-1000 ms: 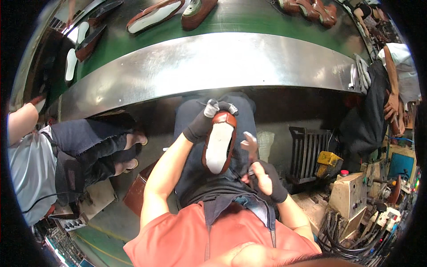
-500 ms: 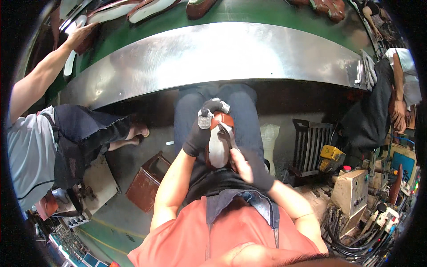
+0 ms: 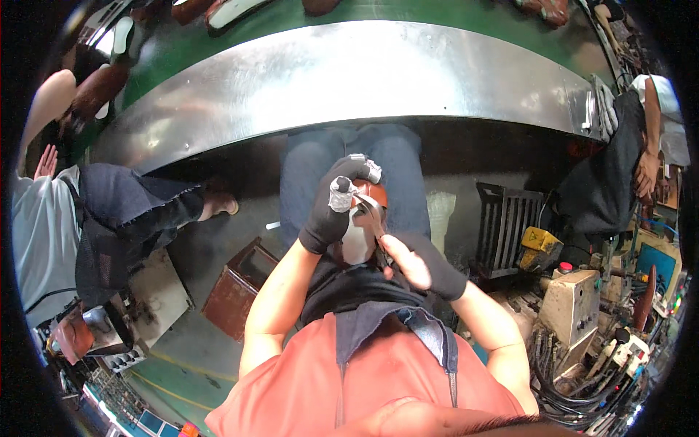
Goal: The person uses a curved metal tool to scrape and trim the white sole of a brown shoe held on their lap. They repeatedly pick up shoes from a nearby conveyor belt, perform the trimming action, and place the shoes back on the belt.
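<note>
A brown leather shoe (image 3: 356, 245) with a pale sole lies sole-up across my lap, its toe pointing away from me. My left hand (image 3: 336, 207), in a dark glove with white tape round the fingertips, wraps the toe end and grips it. In my right hand (image 3: 412, 266), dark-gloved with bare fingers, is a metal hand tool with a curved head (image 3: 373, 212), resembling pincers. Its head meets the shoe's toe edge close to my left thumb. My left hand and the tool cover part of the sole.
A shiny metal ledge (image 3: 349, 76) runs beyond my knees, before a green belt (image 3: 437, 16) bearing shoes. One co-worker (image 3: 51, 226) is at the left, another (image 3: 648, 146) at the right. A brown box (image 3: 231, 295), a black rack (image 3: 504, 229) and a control box (image 3: 571, 309) stand nearby.
The tool's head has tilted at the toe, and my right hand has shifted slightly right. My left hand's fingers stay on the toe. The left co-worker's arm has drawn back from the belt.
</note>
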Available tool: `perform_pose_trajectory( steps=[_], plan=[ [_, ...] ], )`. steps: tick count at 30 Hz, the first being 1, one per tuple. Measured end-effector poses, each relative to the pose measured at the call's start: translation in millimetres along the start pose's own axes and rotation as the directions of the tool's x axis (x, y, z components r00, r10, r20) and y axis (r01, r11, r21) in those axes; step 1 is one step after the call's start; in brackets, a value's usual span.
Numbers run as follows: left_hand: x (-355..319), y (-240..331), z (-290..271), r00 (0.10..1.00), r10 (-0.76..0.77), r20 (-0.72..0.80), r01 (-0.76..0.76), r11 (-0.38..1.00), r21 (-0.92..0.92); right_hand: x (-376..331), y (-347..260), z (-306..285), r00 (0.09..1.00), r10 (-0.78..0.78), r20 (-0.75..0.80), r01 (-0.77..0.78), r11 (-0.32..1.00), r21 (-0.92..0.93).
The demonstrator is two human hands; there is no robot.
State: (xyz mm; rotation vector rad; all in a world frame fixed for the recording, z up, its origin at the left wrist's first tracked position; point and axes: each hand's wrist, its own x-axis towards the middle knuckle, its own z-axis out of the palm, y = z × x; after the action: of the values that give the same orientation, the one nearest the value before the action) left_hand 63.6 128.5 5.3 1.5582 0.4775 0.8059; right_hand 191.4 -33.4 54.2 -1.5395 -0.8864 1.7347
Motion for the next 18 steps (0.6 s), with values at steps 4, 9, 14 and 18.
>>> perform_pose_trajectory(
  steps=[4, 9, 14, 18],
  plan=[
    [-9.5, -4.6, 5.0, 0.995, -0.085, -0.049, 0.077, 0.986, -0.147, 10.6, 36.3, 42.6, 0.937, -0.194, -0.289, 0.131, 0.966, -0.224],
    [-54.2, 57.1, -4.9, 0.995, -0.018, 0.103, 0.059, 0.910, -0.411, -18.7, 65.6, 33.8, 0.897, -0.383, 0.220, 0.441, 0.750, -0.493],
    [-127.6, 45.7, 19.6, 0.929, -0.364, -0.066, 0.332, 0.899, -0.287, -63.8, 82.2, 16.3, 0.768, -0.440, 0.465, 0.640, 0.534, -0.552],
    [-126.4, 44.7, 16.3, 0.960, -0.280, 0.012, 0.279, 0.949, -0.147, -65.4, 97.5, 14.9, 0.744, -0.495, 0.449, 0.666, 0.488, -0.565]
  ],
)
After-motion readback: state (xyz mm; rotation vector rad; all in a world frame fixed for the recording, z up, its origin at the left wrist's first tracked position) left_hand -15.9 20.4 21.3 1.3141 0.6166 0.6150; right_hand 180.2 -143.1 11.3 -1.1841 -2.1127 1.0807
